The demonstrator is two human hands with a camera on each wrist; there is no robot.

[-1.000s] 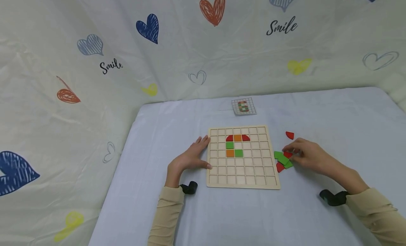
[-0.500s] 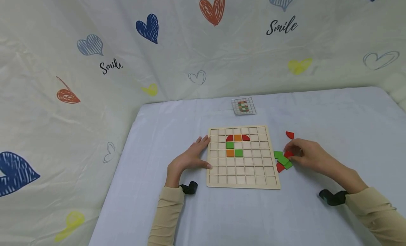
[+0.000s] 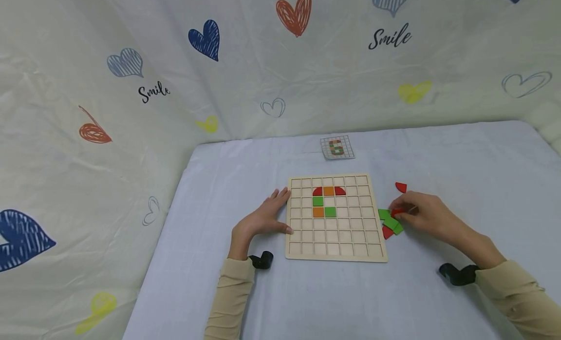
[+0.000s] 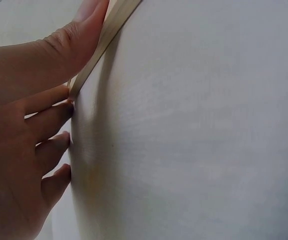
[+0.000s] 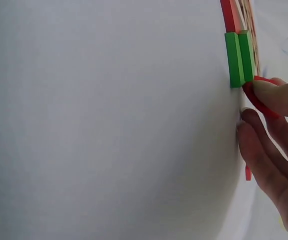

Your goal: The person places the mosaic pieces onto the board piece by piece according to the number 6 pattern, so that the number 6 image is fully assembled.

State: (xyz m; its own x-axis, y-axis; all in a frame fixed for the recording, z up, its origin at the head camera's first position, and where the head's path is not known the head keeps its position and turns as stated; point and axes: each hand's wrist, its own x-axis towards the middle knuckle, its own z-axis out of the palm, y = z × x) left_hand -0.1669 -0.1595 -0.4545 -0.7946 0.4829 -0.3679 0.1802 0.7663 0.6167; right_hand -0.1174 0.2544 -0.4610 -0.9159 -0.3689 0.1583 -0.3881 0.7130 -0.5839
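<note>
A wooden grid board (image 3: 337, 237) lies on the table, with red, orange and green tiles set in its upper squares. My left hand (image 3: 265, 216) rests at the board's left edge, fingers spread and thumb on the rim; the left wrist view shows the thumb (image 4: 78, 45) at that edge. My right hand (image 3: 427, 213) pinches a red quarter-round tile (image 5: 259, 100) between thumb and fingers, close over a small pile at the board's right side. Green tiles (image 3: 391, 223) and another red tile (image 3: 387, 232) make up that pile.
A small pattern card (image 3: 337, 147) with a coloured figure on a grid lies behind the board. One loose red tile (image 3: 401, 187) lies beyond the right hand. A white cloth covers the table, and a printed curtain hangs behind it.
My right hand has picked at the pile and now has the red tile tilted up between thumb and fingers. My left hand has stayed at the board's edge.
</note>
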